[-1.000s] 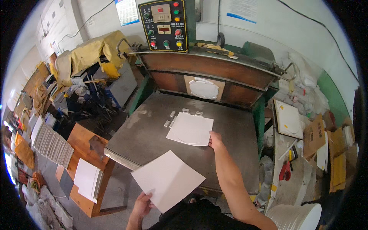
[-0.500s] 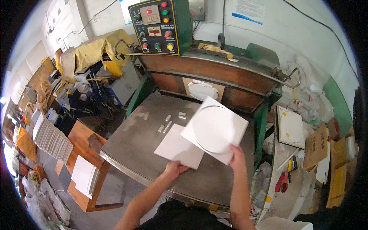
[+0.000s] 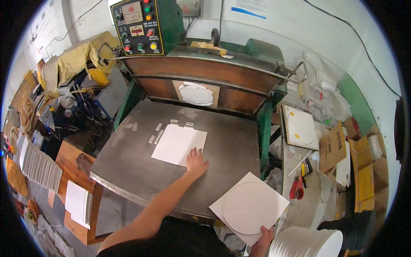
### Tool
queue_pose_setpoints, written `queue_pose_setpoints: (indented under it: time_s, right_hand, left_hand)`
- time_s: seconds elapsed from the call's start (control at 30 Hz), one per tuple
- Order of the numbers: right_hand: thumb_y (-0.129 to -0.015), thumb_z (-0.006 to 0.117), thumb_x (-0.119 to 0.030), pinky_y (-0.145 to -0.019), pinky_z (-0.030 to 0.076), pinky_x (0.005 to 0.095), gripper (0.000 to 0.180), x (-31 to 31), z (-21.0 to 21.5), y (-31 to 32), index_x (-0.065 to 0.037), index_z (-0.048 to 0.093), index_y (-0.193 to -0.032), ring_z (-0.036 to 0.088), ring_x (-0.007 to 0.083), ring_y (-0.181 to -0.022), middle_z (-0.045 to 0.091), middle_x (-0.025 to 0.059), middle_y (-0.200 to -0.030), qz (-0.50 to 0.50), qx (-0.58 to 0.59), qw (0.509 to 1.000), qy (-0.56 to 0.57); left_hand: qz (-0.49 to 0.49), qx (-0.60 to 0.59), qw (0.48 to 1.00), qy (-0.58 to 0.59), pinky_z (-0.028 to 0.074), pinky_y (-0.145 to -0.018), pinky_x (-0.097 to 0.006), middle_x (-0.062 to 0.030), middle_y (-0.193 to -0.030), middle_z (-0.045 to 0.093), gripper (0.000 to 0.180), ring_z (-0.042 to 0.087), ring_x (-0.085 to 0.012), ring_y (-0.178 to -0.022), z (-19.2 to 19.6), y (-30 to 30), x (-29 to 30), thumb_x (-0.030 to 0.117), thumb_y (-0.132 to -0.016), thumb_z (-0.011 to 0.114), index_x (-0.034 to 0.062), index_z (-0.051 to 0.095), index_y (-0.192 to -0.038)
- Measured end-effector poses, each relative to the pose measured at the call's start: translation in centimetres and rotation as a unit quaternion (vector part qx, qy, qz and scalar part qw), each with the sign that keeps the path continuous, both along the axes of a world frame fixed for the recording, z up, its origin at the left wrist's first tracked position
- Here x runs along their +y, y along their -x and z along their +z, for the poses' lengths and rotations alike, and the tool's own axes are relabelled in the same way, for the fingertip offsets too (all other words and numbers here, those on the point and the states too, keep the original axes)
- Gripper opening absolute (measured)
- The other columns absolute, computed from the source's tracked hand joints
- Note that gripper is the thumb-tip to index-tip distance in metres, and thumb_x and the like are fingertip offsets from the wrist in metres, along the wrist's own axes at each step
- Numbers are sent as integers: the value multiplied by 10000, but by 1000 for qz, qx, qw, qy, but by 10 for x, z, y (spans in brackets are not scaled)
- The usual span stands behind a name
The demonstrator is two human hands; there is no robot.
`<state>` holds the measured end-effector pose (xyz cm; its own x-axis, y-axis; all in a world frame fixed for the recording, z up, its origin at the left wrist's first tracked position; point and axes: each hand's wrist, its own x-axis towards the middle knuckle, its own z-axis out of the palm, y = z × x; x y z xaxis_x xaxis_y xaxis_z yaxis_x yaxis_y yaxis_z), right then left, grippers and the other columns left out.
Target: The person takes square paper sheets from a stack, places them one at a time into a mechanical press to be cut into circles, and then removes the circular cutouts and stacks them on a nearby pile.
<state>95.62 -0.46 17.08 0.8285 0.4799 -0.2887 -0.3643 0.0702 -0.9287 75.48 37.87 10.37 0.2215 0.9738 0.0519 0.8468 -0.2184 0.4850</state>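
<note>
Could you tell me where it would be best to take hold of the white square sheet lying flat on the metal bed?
Probably by its near right corner, coming from the person's side. The white sheet lies flat on the metal bed, its far-left edges sit against small blocks, and the left hand already rests at that free corner.

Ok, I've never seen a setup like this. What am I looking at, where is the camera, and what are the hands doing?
The picture comes from a fisheye camera worn on a person's head, looking down, so straight edges bend near the rim. In front stands a big green press with a panel of coloured buttons and a flat grey metal bed. A white square sheet lies on the bed against small metal stops. The left hand rests flat on that sheet's near edge. The right hand holds a second white sheet, with a circle cut in it, off the bed's right side. A stack of white discs sits near it.
</note>
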Motion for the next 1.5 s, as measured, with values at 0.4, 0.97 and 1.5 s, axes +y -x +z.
queue_pose_setpoints:
  time_s: [0.4, 0.97, 1.5]
  right_hand:
    - [-873, 571, -98, -842, 466, 315, 386, -8, 87, 89, 53, 554, -1228, 604, 196, -931, 643, 125, -1058, -17, -57, 997, 54]
    - [-980, 528, -232, -541, 443, 266, 279, -182, 17, 175, 21, 610, -1065, 588, 147, -598, 633, 67, -709, -208, 30, 977, 42]
    - [-882, 471, -144, -947, 430, 487, 344, -552, -106, 291, -53, 564, -1200, 617, 262, -1078, 638, 177, -1152, -244, 127, 520, 809]
  left_hand:
    - [-101, -21, 994, 45, 338, -1059, -508, -104, -1249, 570, 446, 482, -272, -1242, 8, -14, 3, 280, -884, 603, 69, 525, -1269]
    - [-380, -379, 632, 559, 433, -921, -312, -80, -1176, 595, 421, 548, -163, -1052, 143, 52, -197, 190, -961, 550, -8, 480, -1326]
    - [-493, -408, 482, 599, 491, -946, -437, -150, -1288, 534, 430, 557, -258, -1161, 304, -251, -421, 221, -996, 490, -25, 405, -1338]
